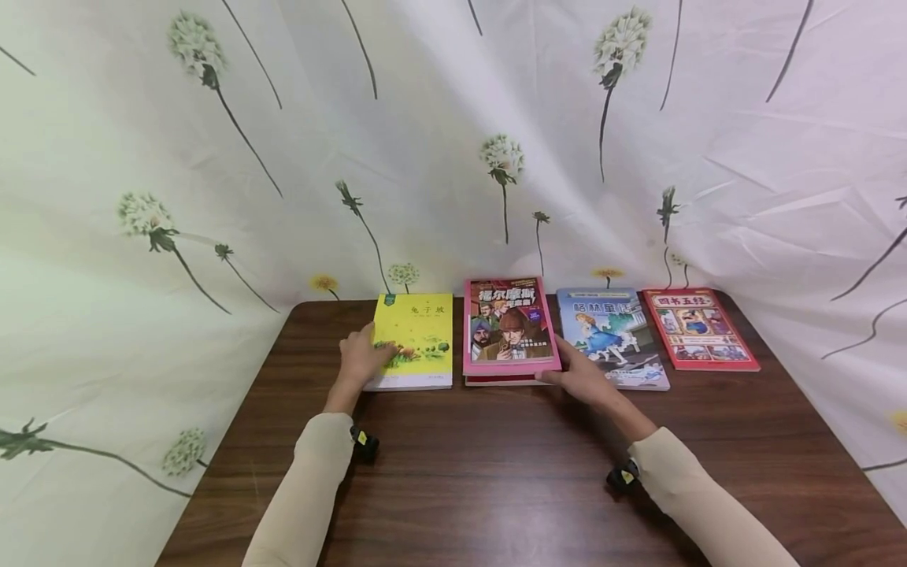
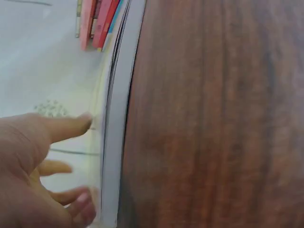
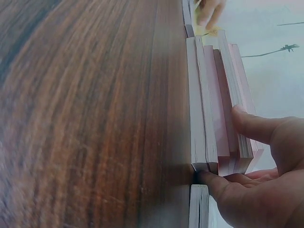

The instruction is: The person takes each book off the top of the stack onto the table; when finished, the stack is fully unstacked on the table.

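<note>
My left hand (image 1: 360, 356) rests at the left edge of a yellow storybook (image 1: 425, 323), thumb over its cover and fingers along its side. In the left wrist view the thumb (image 2: 71, 128) is straight and the fingers are loosely bent beside the cover. To the right lies a stack of several books topped by a pink detective book (image 1: 506, 323). My right hand (image 1: 584, 378) grips the near right corner of this stack (image 3: 202, 104). Its thumb (image 3: 251, 123) lies against an upper book's edge, while a finger reaches the stack's lowest corner near the table.
A blue fairy-tale book (image 1: 609, 335), partly behind my right hand, lies right of the stack. Farther right is a red book (image 1: 701, 331). All stand along the back of the dark wooden table (image 1: 482, 472), against a white curtain (image 1: 439, 157) printed with dandelions.
</note>
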{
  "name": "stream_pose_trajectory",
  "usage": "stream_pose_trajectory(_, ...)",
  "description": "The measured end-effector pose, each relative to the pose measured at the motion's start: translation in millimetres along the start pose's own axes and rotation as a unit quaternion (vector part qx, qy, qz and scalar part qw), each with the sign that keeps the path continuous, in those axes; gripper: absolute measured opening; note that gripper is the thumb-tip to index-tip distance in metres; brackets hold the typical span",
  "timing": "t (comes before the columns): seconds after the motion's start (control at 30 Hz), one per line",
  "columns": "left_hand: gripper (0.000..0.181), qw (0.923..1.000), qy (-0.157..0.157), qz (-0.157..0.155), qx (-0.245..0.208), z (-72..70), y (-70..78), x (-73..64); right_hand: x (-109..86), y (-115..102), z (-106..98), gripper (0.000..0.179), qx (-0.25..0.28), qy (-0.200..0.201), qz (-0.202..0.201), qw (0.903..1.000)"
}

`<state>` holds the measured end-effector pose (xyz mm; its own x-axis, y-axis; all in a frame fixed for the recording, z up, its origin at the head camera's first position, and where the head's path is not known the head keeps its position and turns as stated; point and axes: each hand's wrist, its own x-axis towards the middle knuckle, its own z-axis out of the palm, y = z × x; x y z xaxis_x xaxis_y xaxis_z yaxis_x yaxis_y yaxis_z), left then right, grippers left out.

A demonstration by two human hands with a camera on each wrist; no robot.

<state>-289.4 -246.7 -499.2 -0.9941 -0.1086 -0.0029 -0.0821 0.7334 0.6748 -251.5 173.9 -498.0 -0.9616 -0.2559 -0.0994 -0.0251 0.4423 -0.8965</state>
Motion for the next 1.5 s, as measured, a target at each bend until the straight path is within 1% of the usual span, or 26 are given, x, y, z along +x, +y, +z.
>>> stream_pose_trajectory(0.07, 0.084, 0.9982, -0.014, 0.015, 0.057, 1.2, 4.3, -3.1, 0.0, -0.4, 0.5, 0.09, -0.004, 0.0, 0.0, 1.0)
stream_pose_trajectory(0.1, 0.086, 0.9968, -0.024, 0.02, 0.074, 1.6, 6.4, -4.7, 0.1, -0.6, 0.7, 0.09, -0.005, 0.0, 0.001, 1.0)
stream_pose_trajectory(0.17, 0.089, 0.9951, -0.041, 0.02, 0.088, 2.6, 9.8, -7.1, 0.0, -0.6, 0.8, 0.091, -0.006, 0.001, 0.0, 1.0)
stream_pose_trajectory(0.3, 0.092, 0.9939, -0.057, 0.018, 0.092, 3.9, 14.0, -9.3, -0.8, -1.0, 0.7, 0.092, -0.01, 0.003, -0.001, 0.9999)
stream_pose_trajectory(0.43, 0.091, 0.9932, -0.058, 0.018, 0.099, 5.3, 12.7, -8.5, -0.9, -1.4, 0.5, 0.091, -0.007, 0.002, -0.003, 1.0)
stream_pose_trajectory(0.6, 0.09, 0.9939, -0.054, 0.019, 0.094, 6.4, 11.5, -7.5, -0.3, -0.8, 0.4, 0.09, -0.008, 0.001, -0.002, 1.0)
stream_pose_trajectory(0.7, 0.09, 0.9942, -0.051, 0.018, 0.093, 6.4, 12.3, -9.1, -0.7, -0.9, 0.9, 0.091, -0.007, 0.0, 0.006, 1.0)
stream_pose_trajectory(0.93, 0.088, 0.9936, -0.047, 0.022, 0.1, 7.5, 15.1, -12.0, -1.7, -2.4, 1.6, 0.091, -0.012, -0.001, 0.007, 0.9999)
stream_pose_trajectory(1.23, 0.089, 0.9938, -0.064, 0.011, 0.089, 4.5, 16.1, -11.4, -0.9, -1.6, 2.1, 0.092, 0.005, -0.005, 0.007, 1.0)
stream_pose_trajectory(1.33, 0.086, 0.9944, -0.065, 0.016, 0.082, 3.3, 18.6, -11.1, -1.1, -1.3, 1.9, 0.091, -0.001, -0.006, 0.009, 0.9999)
stream_pose_trajectory(1.5, 0.075, 0.9957, -0.056, 0.035, 0.065, 2.0, 26.0, -11.6, -1.5, -1.2, 1.3, 0.089, -0.008, -0.005, 0.007, 0.9999)
